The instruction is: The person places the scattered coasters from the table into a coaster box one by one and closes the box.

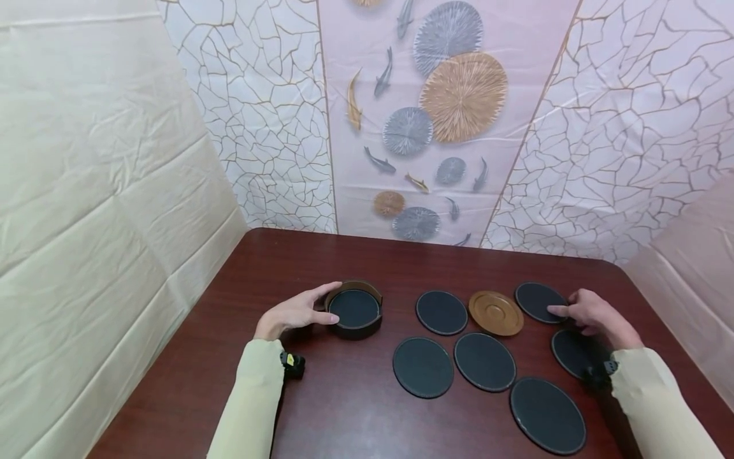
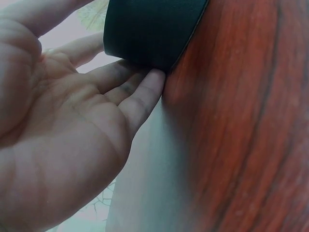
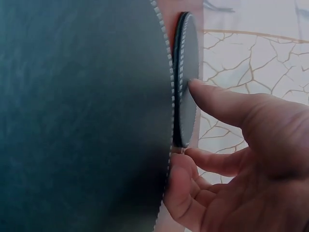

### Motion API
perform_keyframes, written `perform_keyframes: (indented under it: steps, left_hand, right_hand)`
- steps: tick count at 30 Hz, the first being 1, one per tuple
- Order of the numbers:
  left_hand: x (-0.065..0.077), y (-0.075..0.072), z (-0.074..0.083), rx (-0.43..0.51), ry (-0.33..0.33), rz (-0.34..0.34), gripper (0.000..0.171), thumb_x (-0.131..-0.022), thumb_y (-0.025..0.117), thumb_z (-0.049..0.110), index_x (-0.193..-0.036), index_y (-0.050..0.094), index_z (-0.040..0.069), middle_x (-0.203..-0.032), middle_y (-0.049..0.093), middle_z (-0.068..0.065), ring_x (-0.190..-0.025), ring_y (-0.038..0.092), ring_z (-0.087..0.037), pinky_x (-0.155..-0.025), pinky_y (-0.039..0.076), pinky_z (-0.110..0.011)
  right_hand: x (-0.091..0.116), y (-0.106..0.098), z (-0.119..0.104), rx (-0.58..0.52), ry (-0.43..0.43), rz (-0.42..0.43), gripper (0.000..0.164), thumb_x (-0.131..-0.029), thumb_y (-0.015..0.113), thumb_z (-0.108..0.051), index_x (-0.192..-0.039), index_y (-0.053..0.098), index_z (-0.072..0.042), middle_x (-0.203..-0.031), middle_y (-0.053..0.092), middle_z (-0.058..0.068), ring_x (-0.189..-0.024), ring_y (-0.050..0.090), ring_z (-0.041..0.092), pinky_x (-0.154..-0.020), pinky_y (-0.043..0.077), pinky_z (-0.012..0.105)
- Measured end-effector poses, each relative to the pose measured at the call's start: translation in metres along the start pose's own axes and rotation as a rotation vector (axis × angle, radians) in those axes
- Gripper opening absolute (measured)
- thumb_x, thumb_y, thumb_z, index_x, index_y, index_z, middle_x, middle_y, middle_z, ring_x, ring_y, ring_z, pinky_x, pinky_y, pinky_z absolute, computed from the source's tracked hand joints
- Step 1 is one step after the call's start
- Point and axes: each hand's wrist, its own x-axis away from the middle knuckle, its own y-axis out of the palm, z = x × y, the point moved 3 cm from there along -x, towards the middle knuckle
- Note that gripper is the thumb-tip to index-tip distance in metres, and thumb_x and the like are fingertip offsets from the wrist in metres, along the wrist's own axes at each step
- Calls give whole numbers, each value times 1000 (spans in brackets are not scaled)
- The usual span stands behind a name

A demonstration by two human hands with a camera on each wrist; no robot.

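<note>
Holder (image 1: 355,333) at left, coaster (image 1: 538,301) at back right.
Mouth up, gap rightward, the holder is cupped by the wide-curved left hand (image 1: 298,309); the flat-lying coaster is narrowly pinched by the right hand (image 1: 596,315).

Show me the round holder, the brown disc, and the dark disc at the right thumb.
Round holder (image 2: 150,31), left wrist view: outer wall.
Brown disc (image 1: 496,313), head view: its centre.
Dark disc (image 1: 538,301), head view: middle of its face.
</note>
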Motion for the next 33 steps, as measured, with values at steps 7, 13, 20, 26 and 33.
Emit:
perform_keyframes:
  steps: [7, 13, 20, 26, 33]
  left_hand:
    - [0, 1, 0, 0, -25, 5, 84, -84, 78, 31, -154, 31, 30, -160, 28, 3, -148, 23, -23, -117, 27, -50]
    - [0, 3, -4, 1, -50, 7, 84, -84, 78, 33, -153, 31, 33, -159, 29, 5, -148, 24, -22, -116, 28, -50]
    - [-1, 4, -3, 0, -38, 13, 83, -83, 78, 35, -153, 32, 33, -159, 29, 4, -147, 25, -23, -115, 29, -51]
    - [0, 3, -4, 5, -53, 18, 82, -83, 78, 32, -152, 33, 36, -158, 30, 7, -147, 25, -21, -116, 29, -50]
    - [0, 1, -2, 11, -45, 18, 84, -83, 79, 31, -153, 33, 34, -158, 31, 8, -147, 25, -19, -117, 27, -49]
  right_hand:
    - [-3, 0, 4, 2, 17, -2, 47, -85, 73, -45, -74, 45, -10, -73, 46, 5, -72, 51, 22, -61, 52, 35]
    - [-7, 2, 8, -14, 25, -13, 45, -84, 74, -45, -64, 46, -17, -64, 44, -2, -67, 50, 19, -61, 50, 33]
    - [-5, 2, 10, -31, 1, -4, 50, -83, 77, -44, -59, 40, -19, -55, 48, -2, -62, 52, 18, -56, 41, 32]
    - [-3, -2, 3, -44, -27, 46, 52, -81, 79, -42, -70, 38, -12, -59, 53, 2, -59, 55, 17, -51, 42, 31]
    - [9, -5, -14, -39, -66, 144, 82, -85, 77, -37, -122, 23, 13, -90, 44, 23, -65, 55, 23, -57, 52, 37]
